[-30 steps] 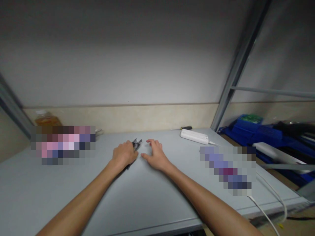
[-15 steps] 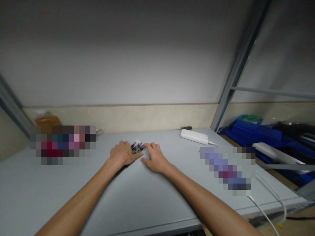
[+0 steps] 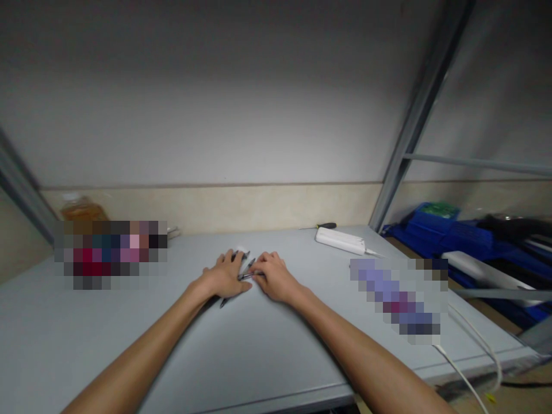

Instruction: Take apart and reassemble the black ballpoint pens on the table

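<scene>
Several dark pens (image 3: 249, 265) lie on the grey table (image 3: 259, 345) at its middle. My left hand (image 3: 224, 279) rests flat over them with its fingers spread; pen tips stick out beyond the fingers and one end shows under the wrist. My right hand (image 3: 273, 276) is right beside it, touching it, and its fingers pinch the end of one pen (image 3: 246, 276) that lies across between the two hands. A small white thing (image 3: 241, 250) sits just past the left fingertips.
A white power strip (image 3: 340, 240) with its cable lies at the back right, a screwdriver (image 3: 325, 225) behind it. Blurred-out items sit at the left (image 3: 110, 253) and the right (image 3: 399, 299). A metal rack post (image 3: 414, 126) and blue crates (image 3: 444, 230) stand to the right.
My left hand held the pens bunched in a fist; it has since flattened and spread them on the table. My right hand moved left, closed up to it and took hold of one pen.
</scene>
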The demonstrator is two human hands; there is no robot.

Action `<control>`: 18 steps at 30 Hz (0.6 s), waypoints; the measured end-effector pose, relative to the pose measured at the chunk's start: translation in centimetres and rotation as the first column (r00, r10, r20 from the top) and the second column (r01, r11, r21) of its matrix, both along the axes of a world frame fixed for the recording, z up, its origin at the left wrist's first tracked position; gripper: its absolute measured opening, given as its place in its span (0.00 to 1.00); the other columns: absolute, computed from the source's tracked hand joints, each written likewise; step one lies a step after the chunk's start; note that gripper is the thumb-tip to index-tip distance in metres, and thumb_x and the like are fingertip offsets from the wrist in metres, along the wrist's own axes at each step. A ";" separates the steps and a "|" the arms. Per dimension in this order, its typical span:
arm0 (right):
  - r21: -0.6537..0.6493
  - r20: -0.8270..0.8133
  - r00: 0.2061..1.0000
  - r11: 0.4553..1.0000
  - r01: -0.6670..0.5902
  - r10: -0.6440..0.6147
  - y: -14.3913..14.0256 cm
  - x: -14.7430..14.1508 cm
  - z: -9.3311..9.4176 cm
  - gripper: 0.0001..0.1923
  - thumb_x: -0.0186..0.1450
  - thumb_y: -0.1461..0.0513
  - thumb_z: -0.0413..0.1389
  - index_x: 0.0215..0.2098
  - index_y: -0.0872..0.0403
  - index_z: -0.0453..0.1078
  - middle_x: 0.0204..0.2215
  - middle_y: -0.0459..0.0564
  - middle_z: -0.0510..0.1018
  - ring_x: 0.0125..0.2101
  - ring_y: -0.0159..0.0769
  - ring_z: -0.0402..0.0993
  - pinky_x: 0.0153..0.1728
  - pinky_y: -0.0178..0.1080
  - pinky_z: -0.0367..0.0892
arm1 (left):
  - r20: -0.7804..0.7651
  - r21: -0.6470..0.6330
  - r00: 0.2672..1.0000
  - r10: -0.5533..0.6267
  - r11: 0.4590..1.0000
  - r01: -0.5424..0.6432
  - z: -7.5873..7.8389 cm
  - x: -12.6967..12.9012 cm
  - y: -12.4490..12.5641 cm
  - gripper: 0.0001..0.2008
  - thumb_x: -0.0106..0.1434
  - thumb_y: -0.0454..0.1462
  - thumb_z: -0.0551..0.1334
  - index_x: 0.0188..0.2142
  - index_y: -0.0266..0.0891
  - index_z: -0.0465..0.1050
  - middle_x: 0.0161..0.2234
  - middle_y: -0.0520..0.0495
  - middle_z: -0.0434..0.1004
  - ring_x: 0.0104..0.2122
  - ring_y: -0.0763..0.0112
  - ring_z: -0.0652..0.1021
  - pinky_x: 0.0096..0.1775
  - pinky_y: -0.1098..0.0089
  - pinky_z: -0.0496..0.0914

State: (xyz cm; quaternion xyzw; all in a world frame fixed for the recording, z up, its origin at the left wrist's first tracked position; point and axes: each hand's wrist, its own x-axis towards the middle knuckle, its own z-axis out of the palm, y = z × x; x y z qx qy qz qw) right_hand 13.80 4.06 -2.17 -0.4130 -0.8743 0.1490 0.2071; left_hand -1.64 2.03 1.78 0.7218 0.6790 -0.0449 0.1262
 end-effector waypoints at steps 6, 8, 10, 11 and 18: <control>0.037 0.012 0.997 0.996 0.081 -0.081 0.1 0.3 0.2 0.13 0.62 0.67 0.51 0.39 0.48 0.74 0.42 0.53 0.68 0.45 0.42 0.56 0.43 0.45 0.51 | 0.087 0.045 0.995 -0.049 0.998 0.045 -0.6 -0.4 0.4 0.47 0.49 0.57 0.56 0.63 0.39 0.45 0.65 0.33 0.38 0.63 0.44 0.46 0.52 0.37 0.52; 0.036 0.014 0.996 0.995 0.088 -0.089 0.1 0.4 0.2 0.14 0.61 0.68 0.50 0.38 0.48 0.75 0.43 0.53 0.67 0.46 0.42 0.55 0.43 0.45 0.50 | 0.137 0.090 0.985 -0.108 0.991 0.096 -0.8 -1.0 0.9 0.46 0.48 0.58 0.58 0.62 0.41 0.49 0.65 0.34 0.42 0.62 0.47 0.48 0.53 0.41 0.53; 0.033 0.012 0.997 0.996 0.079 -0.079 0.2 0.4 0.2 0.16 0.60 0.69 0.49 0.38 0.47 0.75 0.43 0.53 0.67 0.46 0.42 0.55 0.43 0.45 0.50 | 0.195 0.151 0.967 -0.166 0.979 0.138 -1.1 -1.7 1.6 0.39 0.52 0.57 0.56 0.59 0.42 0.55 0.63 0.37 0.51 0.61 0.51 0.55 0.54 0.48 0.55; 0.032 0.008 0.997 0.997 0.075 -0.075 0.2 0.5 0.1 0.16 0.60 0.69 0.49 0.38 0.47 0.75 0.43 0.53 0.68 0.46 0.42 0.56 0.43 0.45 0.50 | 0.230 0.177 0.952 -0.204 0.970 0.166 -1.2 -2.0 1.9 0.35 0.54 0.56 0.55 0.57 0.42 0.58 0.61 0.38 0.55 0.59 0.54 0.59 0.55 0.52 0.57; 0.034 -0.014 1.000 0.999 0.008 -0.007 0.3 0.4 0.0 0.20 0.59 0.71 0.49 0.41 0.44 0.74 0.44 0.51 0.70 0.48 0.41 0.57 0.45 0.47 0.50 | 0.227 0.297 0.950 -0.215 0.944 0.143 -2.5 -1.9 2.6 0.23 0.63 0.48 0.47 0.53 0.41 0.63 0.57 0.42 0.63 0.56 0.62 0.64 0.54 0.61 0.60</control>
